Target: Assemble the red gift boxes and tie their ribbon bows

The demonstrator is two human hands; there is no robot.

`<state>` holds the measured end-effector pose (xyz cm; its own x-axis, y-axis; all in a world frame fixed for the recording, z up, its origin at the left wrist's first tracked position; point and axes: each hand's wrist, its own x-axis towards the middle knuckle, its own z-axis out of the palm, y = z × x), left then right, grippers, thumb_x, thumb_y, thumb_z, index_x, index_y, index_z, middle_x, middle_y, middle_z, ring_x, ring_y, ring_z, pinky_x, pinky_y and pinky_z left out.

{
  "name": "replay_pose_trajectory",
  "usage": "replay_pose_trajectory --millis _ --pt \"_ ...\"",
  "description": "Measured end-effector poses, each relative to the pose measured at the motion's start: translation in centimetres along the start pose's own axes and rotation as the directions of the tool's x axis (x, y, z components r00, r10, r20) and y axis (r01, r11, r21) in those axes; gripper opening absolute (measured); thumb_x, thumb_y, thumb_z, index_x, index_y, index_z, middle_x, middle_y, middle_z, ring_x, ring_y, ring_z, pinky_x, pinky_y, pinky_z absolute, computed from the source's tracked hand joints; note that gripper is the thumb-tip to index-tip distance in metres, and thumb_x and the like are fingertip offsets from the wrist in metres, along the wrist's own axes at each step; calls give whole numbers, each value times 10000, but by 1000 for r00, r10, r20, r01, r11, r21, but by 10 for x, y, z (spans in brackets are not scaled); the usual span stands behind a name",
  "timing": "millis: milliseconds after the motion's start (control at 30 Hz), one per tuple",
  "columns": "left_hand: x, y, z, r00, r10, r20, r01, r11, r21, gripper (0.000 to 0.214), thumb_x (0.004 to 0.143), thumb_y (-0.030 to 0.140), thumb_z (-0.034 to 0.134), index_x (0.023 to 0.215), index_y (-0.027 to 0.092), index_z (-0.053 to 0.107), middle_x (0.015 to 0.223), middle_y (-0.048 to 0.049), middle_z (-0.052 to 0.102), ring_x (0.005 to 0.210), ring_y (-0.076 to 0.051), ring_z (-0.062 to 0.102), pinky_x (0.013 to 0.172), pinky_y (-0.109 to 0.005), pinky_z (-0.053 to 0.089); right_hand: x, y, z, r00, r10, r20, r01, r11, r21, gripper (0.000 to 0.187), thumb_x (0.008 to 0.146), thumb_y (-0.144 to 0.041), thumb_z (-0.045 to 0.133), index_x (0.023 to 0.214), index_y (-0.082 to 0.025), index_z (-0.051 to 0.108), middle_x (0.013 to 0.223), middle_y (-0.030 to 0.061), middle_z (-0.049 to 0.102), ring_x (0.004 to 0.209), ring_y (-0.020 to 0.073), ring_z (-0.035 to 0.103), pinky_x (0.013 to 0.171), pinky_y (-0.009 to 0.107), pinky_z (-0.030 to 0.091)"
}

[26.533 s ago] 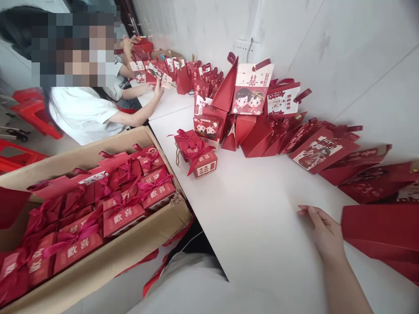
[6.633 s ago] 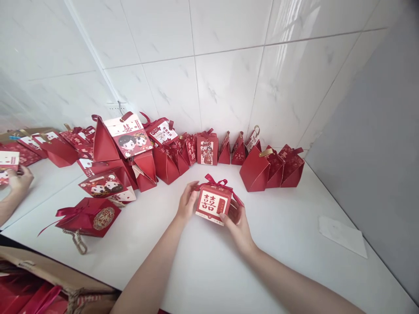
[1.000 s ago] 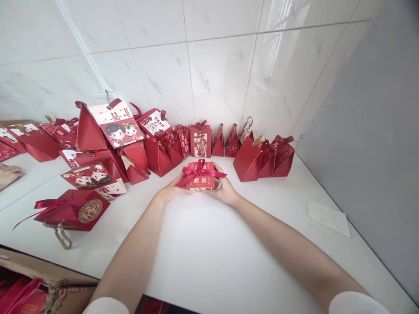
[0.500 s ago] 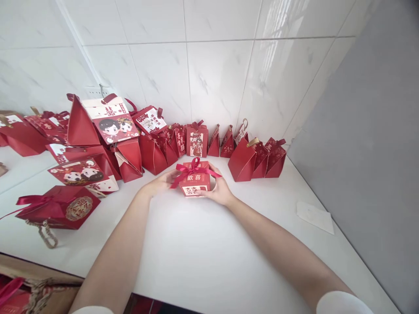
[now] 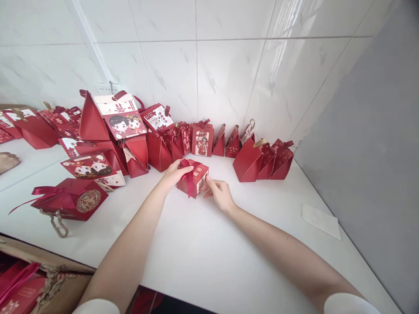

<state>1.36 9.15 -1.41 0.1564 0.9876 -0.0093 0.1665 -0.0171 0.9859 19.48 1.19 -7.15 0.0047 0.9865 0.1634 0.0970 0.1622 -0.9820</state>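
A small red gift box (image 5: 198,176) with a crimson ribbon sits on the white table, turned so a corner faces me. My left hand (image 5: 175,174) grips its upper left side, the thumb lying across the ribbon on top. At the box's right face, my right hand (image 5: 220,192) has its thumb against the edge and its other fingers curled below, partly hidden. Behind the box stands a red bag with a printed figure (image 5: 203,141), in a row of folded red favour boxes along the wall.
To the left are a large couple-print box (image 5: 126,120) and a ribboned red box (image 5: 72,198) with a rope handle. Another person's hand (image 5: 8,162) rests at the left edge. A white paper piece (image 5: 321,221) lies right, beside the grey panel (image 5: 356,144). A carton (image 5: 72,288) stands front left.
The gift box has turned, so its printed front now faces right. My left hand has moved onto its top, my right hand lower along its right side. The view has shifted slightly left.
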Motion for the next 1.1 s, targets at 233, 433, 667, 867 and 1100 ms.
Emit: replay_pose_trajectory --millis 233,433,667,867,1100 --pt "-9 2 10 995 18 98 -14 999 -49 453 625 398 813 1016 199 697 1049 -72 732 979 -267 673 910 -397 496 -19 -10 21 986 95 135 -79 990 -118 521 821 -664 555 699 -186 720 704 50 733 589 188 694 669 301 521" --pt "-10 5 7 983 -21 180 24 1000 -11 435 646 385 805 1021 190 704 984 -73 744 921 -260 687 910 -406 491 -10 -36 9 971 70 231 -83 995 50 379 836 -557 582 724 -196 599 706 20 696 565 164 682 535 263 495" --pt "-5 2 -1 914 -155 375 154 988 32 515 611 336 830 1091 215 690 1100 -94 722 1024 -307 671 885 -411 498 -7 -96 -45 962 -53 268 199 806 -558 314 867 -335 491 579 -212 517 518 -29 596 530 139 590 563 258 411" --pt "-5 -2 -2 899 -191 394 185 981 53 593 599 329 849 1153 238 658 1194 -93 693 1122 -314 637 966 -418 477 -3 -98 -65 793 336 509 88 763 -640 296 821 -296 502 553 -212 597 571 8 672 542 170 632 512 273 406" --pt "-12 7 -9 749 -210 629 170 978 124 694 654 332 815 1294 219 575 1216 -95 678 1096 -290 646 937 -409 501 3 -112 -95 765 457 453 92 619 -780 242 819 -427 581 813 -212 691 874 53 731 716 208 664 554 274 439"
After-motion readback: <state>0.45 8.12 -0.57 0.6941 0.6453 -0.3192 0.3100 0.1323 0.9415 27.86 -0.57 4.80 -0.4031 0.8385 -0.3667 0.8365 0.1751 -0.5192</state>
